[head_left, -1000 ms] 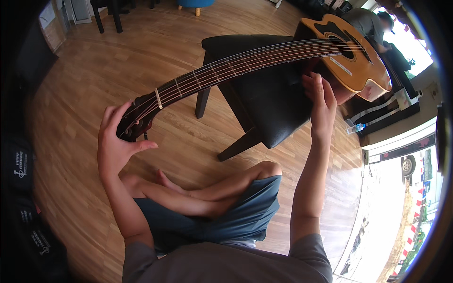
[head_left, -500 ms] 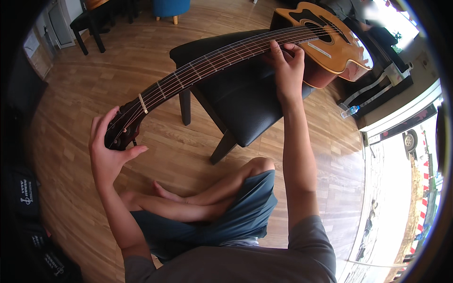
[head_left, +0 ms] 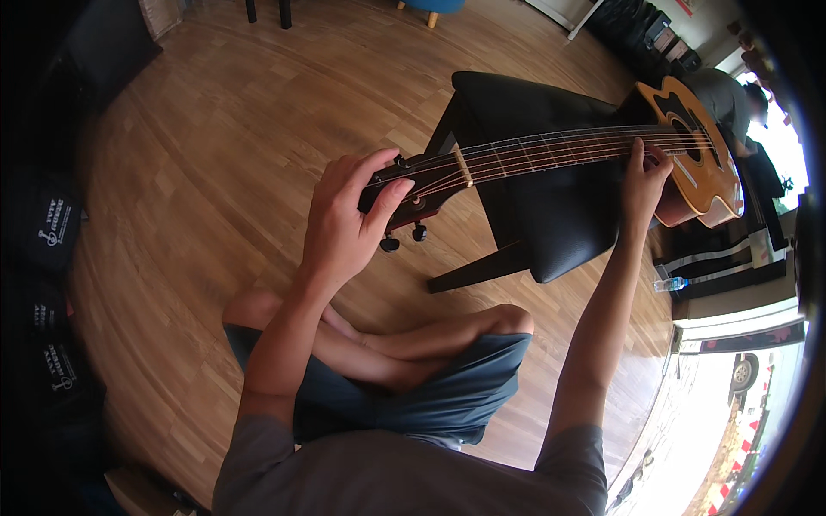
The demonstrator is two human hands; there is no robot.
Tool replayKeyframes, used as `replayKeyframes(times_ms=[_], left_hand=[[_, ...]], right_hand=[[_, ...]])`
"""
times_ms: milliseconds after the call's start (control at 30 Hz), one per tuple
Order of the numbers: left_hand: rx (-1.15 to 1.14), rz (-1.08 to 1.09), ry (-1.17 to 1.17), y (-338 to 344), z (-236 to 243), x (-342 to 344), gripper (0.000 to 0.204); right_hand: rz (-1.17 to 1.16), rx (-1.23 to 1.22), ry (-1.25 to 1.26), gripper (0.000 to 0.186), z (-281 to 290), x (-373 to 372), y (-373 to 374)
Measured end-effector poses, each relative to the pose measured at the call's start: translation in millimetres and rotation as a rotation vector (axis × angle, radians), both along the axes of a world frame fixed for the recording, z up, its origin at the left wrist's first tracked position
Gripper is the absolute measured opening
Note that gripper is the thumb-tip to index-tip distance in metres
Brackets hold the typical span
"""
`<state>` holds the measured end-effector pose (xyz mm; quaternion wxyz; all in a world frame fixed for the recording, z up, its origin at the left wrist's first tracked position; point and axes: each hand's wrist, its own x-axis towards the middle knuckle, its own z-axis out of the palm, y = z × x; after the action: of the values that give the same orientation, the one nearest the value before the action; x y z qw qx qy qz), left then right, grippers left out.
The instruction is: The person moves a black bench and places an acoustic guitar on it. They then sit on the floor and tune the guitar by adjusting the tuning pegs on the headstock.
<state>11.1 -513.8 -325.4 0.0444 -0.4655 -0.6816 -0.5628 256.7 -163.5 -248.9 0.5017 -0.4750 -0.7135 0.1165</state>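
An acoustic guitar [head_left: 712, 189] with a pale wood top lies face up across a black padded chair [head_left: 568, 236], its neck reaching leftward past the seat. My left hand [head_left: 344, 211] grips the dark headstock [head_left: 411, 205], thumb over its face beside the tuning pegs and fingers bent at the far edge, partly hidden. On the neck near the soundhole, my right hand [head_left: 644, 176] has its fingers bent onto the strings [head_left: 568, 155]; what exactly the fingertips pinch is too small to tell.
My crossed legs [head_left: 456, 335] are on the wooden floor [head_left: 189, 172]. Black bags [head_left: 47, 249] line the left. A bent-over person [head_left: 723, 99] is behind the guitar. A plastic bottle [head_left: 671, 285] lies at right near a glass doorway. A blue stool [head_left: 430, 7] stands at the back.
My left hand has moved rightward with the headstock, its thumb now over the headstock's face. My right hand rose onto the strings and now sits farther right. The whole view has shifted.
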Motion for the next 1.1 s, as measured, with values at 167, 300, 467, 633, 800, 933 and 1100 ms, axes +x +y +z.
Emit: replayKeyframes(times_ms=[167, 300, 467, 633, 800, 933, 1100], left_hand=[[0.002, -0.003, -0.194, -4.6, -5.9, -5.3, 0.034], [0.034, -0.114, -0.45, -15.0, -12.4, -10.8, 0.033], [0.079, -0.234, -0.5, -26.3, -21.4, -25.5, 0.029], [0.219, -0.231, -0.483, -24.5, -47.4, -35.5, 0.025], [0.279, -0.315, -0.758, -24.7, -45.6, -23.3, 0.032], [0.379, -0.367, -0.757, -26.2, -48.1, -16.5, 0.033], [0.195, -0.352, -0.706, -32.9, -48.2, -21.2, 0.031]], right_hand=[[-0.086, 0.71, -0.406, 0.032, 23.4, -37.5, -94.0], [0.608, 0.548, -0.493, 0.032, 18.5, -89.3, -166.6], [0.806, 0.429, -0.776, 0.049, 17.1, -115.3, -183.4], [0.83, 0.463, -0.825, 0.049, 12.3, -114.8, -182.9], [0.829, 0.559, -0.821, 0.052, 10.0, -109.4, -178.1], [0.854, 0.584, -0.833, 0.057, 13.9, -105.0, -179.8], [0.878, 0.607, -0.852, 0.061, 12.3, -105.8, -180.0]])
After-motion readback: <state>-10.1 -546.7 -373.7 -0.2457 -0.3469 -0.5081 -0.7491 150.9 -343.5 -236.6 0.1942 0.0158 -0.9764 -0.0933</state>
